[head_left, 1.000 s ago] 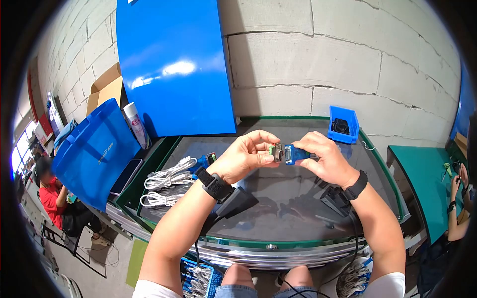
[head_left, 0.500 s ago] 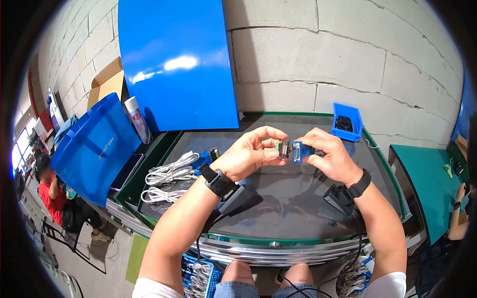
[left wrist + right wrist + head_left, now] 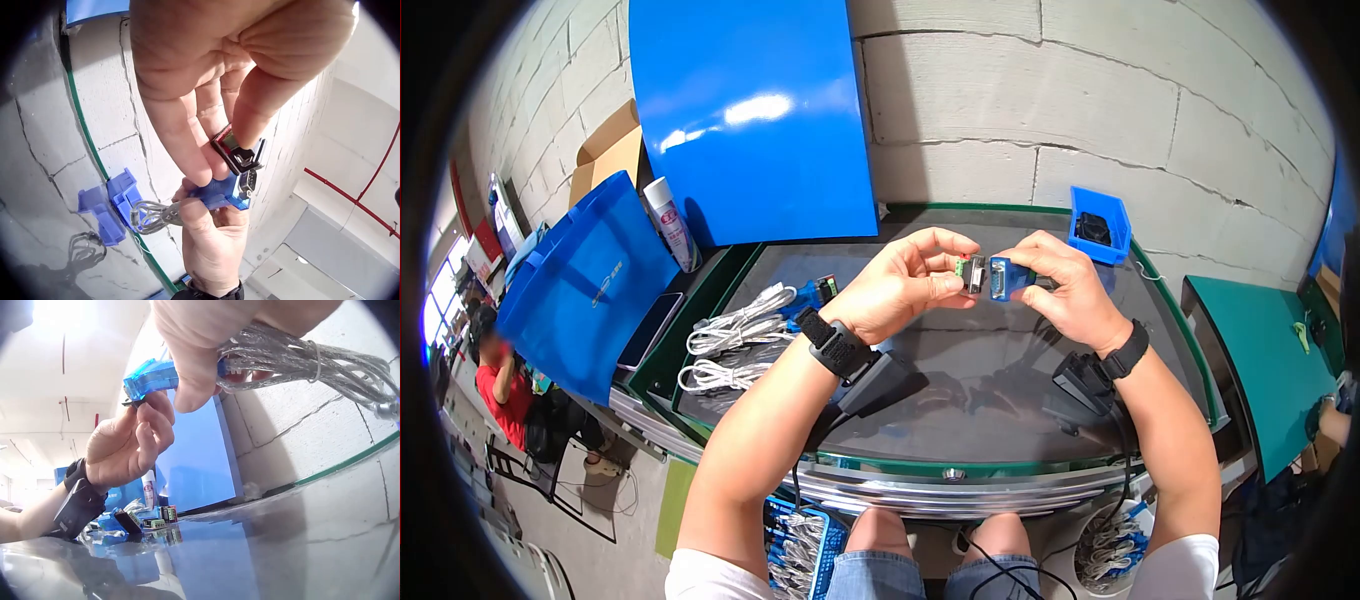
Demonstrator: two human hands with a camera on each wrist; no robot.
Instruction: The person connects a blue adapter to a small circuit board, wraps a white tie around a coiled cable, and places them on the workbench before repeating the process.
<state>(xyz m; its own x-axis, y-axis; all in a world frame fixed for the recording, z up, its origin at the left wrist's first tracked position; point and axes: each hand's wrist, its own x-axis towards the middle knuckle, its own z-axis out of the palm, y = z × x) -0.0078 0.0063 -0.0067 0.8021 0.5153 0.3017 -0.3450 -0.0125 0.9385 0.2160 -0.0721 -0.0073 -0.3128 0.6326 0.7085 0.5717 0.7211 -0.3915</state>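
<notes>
My left hand (image 3: 900,290) pinches a small black serial adapter (image 3: 974,273) with a green terminal block between thumb and fingers. Close to its right, my right hand (image 3: 1068,290) grips the blue see-through plug (image 3: 1004,280) of a serial cable, its metal end facing the adapter. A narrow gap separates the two ends in the head view. In the left wrist view, the pin face of the plug (image 3: 245,184) shows just below the adapter (image 3: 239,150). The coiled clear-jacketed cable (image 3: 281,359) hangs from my right hand, bound with a tie.
Bundled cables (image 3: 740,320) with blue plugs lie at the table's left. A blue bin (image 3: 1097,225) holding a black item stands at the back right. Below the table edge are a blue basket (image 3: 833,550) and a white bucket of cables. A spray can (image 3: 670,225) stands beside a blue bag.
The head view has tilted, so the table sits higher. Both hands have shifted slightly right, keeping hold of the adapter and plug. At the green table, another person's hand has moved.
</notes>
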